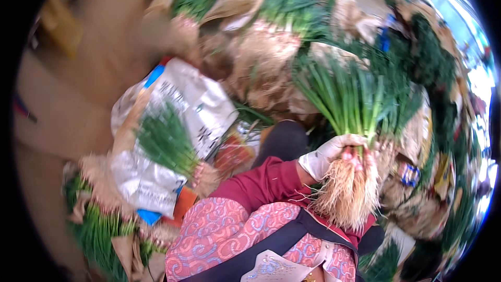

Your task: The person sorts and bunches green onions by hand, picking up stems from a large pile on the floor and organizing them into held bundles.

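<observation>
My left hand (330, 156), in a whitish glove, closes around the lower stems of a bunch of green onions (360, 99). The bunch stands upright, with its green leaves fanned out at the top. Pinkish bulbs and a thick mass of pale roots (348, 196) hang below the grip, over my lap. A maroon sleeve shows just under the roots on the right; my right hand itself is hidden behind them. To the left, a smaller bunch of green onions (168, 138) lies across a white printed sack (201, 96), its roots toward my left sleeve.
Large bundles of green onions (295, 2) wrapped in brown paper lie ahead, roots facing me. More green onions (102, 237) are heaped at the lower left. Piles of green bunches and packaging run along the right. Brown floor (78, 109) extends on the left.
</observation>
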`<state>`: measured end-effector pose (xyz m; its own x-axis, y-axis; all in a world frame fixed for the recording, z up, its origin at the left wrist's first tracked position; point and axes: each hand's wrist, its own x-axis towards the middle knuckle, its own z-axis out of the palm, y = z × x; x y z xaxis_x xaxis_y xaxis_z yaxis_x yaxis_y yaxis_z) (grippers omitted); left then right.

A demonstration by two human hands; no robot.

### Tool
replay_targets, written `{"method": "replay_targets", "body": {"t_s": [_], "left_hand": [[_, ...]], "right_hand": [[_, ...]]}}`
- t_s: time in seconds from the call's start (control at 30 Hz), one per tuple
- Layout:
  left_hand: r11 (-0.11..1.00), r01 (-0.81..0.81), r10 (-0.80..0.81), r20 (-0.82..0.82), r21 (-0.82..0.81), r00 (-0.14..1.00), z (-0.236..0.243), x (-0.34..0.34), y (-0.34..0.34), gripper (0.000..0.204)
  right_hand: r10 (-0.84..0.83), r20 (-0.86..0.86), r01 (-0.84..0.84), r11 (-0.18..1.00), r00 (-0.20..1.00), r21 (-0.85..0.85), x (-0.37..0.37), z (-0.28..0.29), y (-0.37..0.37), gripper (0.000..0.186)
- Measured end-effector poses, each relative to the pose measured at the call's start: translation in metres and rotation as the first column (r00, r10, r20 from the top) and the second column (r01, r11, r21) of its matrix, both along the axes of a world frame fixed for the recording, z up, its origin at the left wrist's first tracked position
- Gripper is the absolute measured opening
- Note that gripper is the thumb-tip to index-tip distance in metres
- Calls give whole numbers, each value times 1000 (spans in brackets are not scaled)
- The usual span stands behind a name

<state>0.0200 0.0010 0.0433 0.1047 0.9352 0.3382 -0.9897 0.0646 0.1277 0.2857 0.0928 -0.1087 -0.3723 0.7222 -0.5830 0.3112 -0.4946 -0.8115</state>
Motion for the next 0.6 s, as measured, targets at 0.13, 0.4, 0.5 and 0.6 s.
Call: {"method": "replay_targets", "body": {"t_s": [0.13, 0.4, 0.5, 0.6], "left_hand": [[988, -147, 146, -51, -37, 988, 91, -27, -94, 45], [827, -560, 483, -561, 41, 673, 135, -112, -220, 38], [563, -816, 668, -654, 131, 356, 132, -145, -261, 40], [352, -925, 676, -722, 139, 148, 112, -183, -304, 41]], "right_hand": [[172, 53, -171, 985, 984, -13, -30, -28, 10, 28], [357, 172, -360, 933, 918, -12, -73, -31, 11, 42], [306, 159, -297, 952, 939, -77, -59, -44, 21, 38], [273, 189, -257, 961, 943, -107, -48, -53, 21, 39]]}}
